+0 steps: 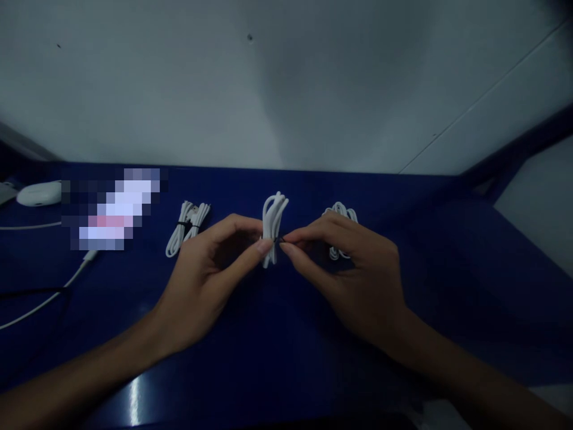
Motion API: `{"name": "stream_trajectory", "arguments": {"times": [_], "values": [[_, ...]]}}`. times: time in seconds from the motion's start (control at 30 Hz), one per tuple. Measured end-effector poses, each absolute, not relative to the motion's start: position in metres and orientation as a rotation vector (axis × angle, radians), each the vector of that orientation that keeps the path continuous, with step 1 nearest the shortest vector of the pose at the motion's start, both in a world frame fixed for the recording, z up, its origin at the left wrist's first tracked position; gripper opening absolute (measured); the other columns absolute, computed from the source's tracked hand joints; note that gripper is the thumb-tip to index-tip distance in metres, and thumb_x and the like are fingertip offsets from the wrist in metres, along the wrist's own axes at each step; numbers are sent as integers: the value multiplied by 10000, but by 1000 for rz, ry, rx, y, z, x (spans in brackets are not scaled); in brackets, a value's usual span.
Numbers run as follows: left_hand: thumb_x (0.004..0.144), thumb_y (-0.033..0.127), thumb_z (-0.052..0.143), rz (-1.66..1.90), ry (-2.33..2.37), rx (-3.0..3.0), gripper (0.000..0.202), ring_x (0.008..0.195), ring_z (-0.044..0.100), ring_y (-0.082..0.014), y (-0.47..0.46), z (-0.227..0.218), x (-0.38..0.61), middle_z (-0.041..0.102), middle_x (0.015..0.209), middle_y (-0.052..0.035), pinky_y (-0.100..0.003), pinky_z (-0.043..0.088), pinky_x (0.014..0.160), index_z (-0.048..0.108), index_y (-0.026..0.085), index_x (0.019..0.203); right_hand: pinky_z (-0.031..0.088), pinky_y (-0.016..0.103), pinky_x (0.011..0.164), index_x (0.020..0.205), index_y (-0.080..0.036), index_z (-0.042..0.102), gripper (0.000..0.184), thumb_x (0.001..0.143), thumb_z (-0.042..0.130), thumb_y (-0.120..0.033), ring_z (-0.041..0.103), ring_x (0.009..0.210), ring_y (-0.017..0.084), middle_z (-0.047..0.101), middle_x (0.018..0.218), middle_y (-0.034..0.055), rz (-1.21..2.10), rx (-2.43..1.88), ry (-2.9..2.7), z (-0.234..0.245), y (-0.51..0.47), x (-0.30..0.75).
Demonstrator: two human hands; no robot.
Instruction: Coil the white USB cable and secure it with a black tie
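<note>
A folded bundle of white cable (271, 221) stands nearly upright at the middle of the view, above the blue table. My left hand (210, 269) pinches it from the left between thumb and fingers. On the other side, my right hand (353, 263) grips the end of a thin black twist tie (280, 239) with its thumb and forefinger; the tie runs to the bundle's waist. Behind my left hand lies white cable (181, 230) bound with black ties. Another coiled white cable (342, 212) is partly hidden by my right hand.
At the left, a pixelated bright device (120, 209) has a white cord (58, 292) plugged into its near end. A white rounded case (39, 193) sits beside it. The blue table (268, 358) meets a pale wall (179, 89) at the back.
</note>
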State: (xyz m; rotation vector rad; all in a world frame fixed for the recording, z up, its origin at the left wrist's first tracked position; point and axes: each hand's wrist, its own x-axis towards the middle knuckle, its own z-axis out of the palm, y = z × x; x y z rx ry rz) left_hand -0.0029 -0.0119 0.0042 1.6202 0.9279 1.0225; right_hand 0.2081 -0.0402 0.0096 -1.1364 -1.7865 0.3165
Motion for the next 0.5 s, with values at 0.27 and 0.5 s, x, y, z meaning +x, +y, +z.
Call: {"name": "stream_trajectory", "arguments": {"times": [0.27, 0.5], "values": [[1042, 272, 786, 1018, 934, 1657, 171, 1092, 780, -176, -16, 0, -5, 817, 1182, 10, -286, 623, 993, 786, 318, 1206, 587, 288, 642, 977, -180, 791, 150, 982, 751, -36, 693, 738, 140, 766, 846, 28, 148, -1045, -1857, 7, -38, 206], [1070, 303, 751, 1024, 933, 1572, 124, 981, 779, -145, -16, 3, -2, 814, 1087, 15, -242, 617, 892, 763, 299, 1193, 561, 244, 653, 934, -134, 784, 134, 969, 753, -9, 667, 737, 107, 729, 855, 23, 374, -998, -1884, 12, -39, 209]]}}
